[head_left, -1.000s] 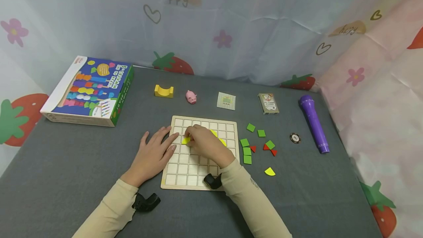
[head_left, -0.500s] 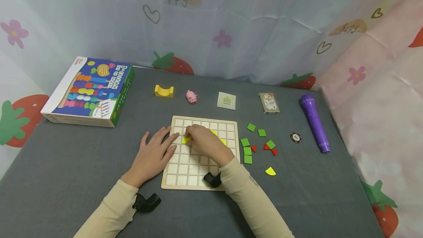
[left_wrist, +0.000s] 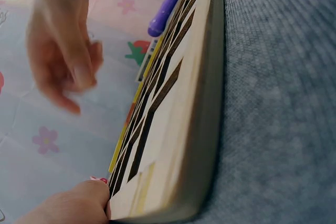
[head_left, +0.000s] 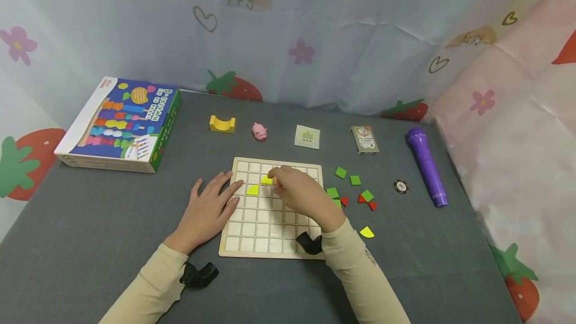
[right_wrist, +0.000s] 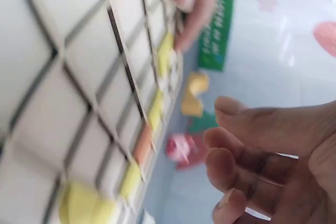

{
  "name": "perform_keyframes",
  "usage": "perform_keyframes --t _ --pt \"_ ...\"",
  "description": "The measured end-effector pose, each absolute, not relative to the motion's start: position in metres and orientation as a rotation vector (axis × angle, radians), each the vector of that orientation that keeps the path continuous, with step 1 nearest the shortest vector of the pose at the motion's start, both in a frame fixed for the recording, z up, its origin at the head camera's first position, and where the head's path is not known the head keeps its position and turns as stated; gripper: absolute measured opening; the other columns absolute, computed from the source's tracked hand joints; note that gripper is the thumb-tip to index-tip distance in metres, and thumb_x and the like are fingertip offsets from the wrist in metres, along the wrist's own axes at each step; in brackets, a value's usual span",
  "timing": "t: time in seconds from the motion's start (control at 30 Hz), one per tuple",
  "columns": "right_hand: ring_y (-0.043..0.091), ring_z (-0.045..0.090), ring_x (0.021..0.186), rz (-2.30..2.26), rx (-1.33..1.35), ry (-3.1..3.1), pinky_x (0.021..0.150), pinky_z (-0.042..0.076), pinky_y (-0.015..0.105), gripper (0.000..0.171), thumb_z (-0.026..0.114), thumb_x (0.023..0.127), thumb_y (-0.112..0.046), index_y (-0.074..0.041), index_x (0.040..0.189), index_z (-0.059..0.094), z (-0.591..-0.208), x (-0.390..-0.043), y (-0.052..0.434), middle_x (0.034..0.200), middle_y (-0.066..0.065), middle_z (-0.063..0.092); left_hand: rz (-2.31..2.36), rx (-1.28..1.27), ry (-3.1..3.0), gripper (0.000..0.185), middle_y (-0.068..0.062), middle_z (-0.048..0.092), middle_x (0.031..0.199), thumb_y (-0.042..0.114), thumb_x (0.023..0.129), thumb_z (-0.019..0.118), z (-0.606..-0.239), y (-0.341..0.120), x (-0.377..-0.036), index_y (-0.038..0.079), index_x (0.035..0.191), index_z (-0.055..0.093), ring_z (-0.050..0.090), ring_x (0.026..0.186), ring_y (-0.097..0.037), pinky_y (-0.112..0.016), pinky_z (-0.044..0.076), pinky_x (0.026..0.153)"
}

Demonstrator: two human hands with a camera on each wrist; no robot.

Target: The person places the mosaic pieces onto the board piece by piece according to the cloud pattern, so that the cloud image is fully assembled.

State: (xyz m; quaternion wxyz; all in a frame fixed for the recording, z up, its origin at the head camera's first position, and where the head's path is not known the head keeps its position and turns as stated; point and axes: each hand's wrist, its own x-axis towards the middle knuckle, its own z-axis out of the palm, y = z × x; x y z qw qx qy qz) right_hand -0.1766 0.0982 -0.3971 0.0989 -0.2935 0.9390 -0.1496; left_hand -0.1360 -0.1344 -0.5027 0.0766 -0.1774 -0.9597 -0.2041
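Resting flat, the left hand [head_left: 208, 214] lay with straight, spread fingers on the gray table [head_left: 90, 224], its fingertips touching the left edge of the wooden grid board [head_left: 270, 244]. The board served as landmark. Right hand [head_left: 303, 195] hovered over the board's upper middle cells, fingers loosely curled; the right wrist view showed them bent with nothing between them. Just left of that hand's fingertips sat a yellow tile [head_left: 267, 180] in a cell of the second row; whether a fingertip touched it could not be told. A second yellow tile [head_left: 252, 190] lay one row nearer and one cell further left, close to the left hand's fingertips. The left wrist view showed the board edge-on, a fingertip [left_wrist: 79, 205] against its corner.

Right of the board, near its edge: a scatter of green square tiles [head_left: 355, 180] and red triangle tiles [head_left: 371, 206], with a yellow quarter-round tile [head_left: 366, 232] nearest the person. Further right lay a poker chip [head_left: 400, 186], then a purple toy microphone [head_left: 426, 166]. Beyond the board's far edge, left to right: yellow arch block [head_left: 222, 124], pink pig figure [head_left: 259, 131], small printed card [head_left: 307, 137], boxed deck of playing cards [head_left: 364, 140]. Far left of the board, a colourful toy box [head_left: 121, 124]. Behind the table hung a strawberry-print curtain [head_left: 315, 39].
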Motion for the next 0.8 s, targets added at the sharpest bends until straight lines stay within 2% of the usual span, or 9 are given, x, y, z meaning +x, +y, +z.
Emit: perform_keyframes --t 0.23,0.47,0.6,0.7,0.8 --pt "0.011 0.05 0.067 -0.526 -0.724 2.853 0.059 0.044 0.025 0.032 0.068 0.089 -0.011 -0.005 0.119 0.06 -0.388 -0.159 0.162 0.091 0.001 0.061 -0.634 -0.536 -2.858 0.047 -0.01 0.035 0.153 0.038 0.1 0.046 -0.503 -0.134 -0.136 0.021 0.144 0.045 0.031 0.141 -0.03 -0.064 0.012 0.11" --pt "0.012 0.053 0.069 -0.457 -0.497 2.887 0.064 0.048 0.032 0.032 0.067 0.089 -0.01 -0.003 0.119 0.06 -0.39 -0.135 0.228 0.086 0.002 0.06 -0.642 -0.531 -2.871 0.048 -0.009 0.034 0.153 0.04 0.101 0.044 -0.505 -0.135 -0.136 0.022 0.145 0.044 0.029 0.142 -0.03 -0.064 0.011 0.111" --pt "0.013 0.051 0.067 -0.418 -0.401 2.832 0.063 0.045 0.033 0.033 0.068 0.088 -0.009 -0.001 0.118 0.059 -0.393 -0.125 0.253 0.083 0.002 0.057 -0.652 -0.548 -2.878 0.057 -0.008 0.032 0.154 0.051 0.097 0.047 -0.505 -0.136 -0.137 0.023 0.146 0.043 0.027 0.143 -0.029 -0.065 0.01 0.111" --pt "0.016 0.051 0.071 -0.4 -0.362 2.767 0.065 0.044 0.036 0.038 0.071 0.085 -0.012 0.001 0.119 0.058 -0.398 -0.119 0.266 0.083 0.003 0.055 -0.661 -0.591 -2.882 0.066 -0.008 0.03 0.155 0.061 0.091 0.049 -0.505 -0.139 -0.138 0.025 0.146 0.042 0.025 0.144 -0.03 -0.066 0.009 0.11" --pt "0.019 0.052 0.077 -0.401 -0.343 2.726 0.07 0.045 0.04 0.043 0.075 0.082 -0.016 0.001 0.119 0.058 -0.405 -0.115 0.273 0.085 0.004 0.055 -0.678 -0.654 -2.878 0.071 -0.008 0.027 0.156 0.064 0.088 0.053 -0.504 -0.141 -0.138 0.027 0.147 0.04 0.022 0.144 -0.031 -0.067 0.008 0.109"
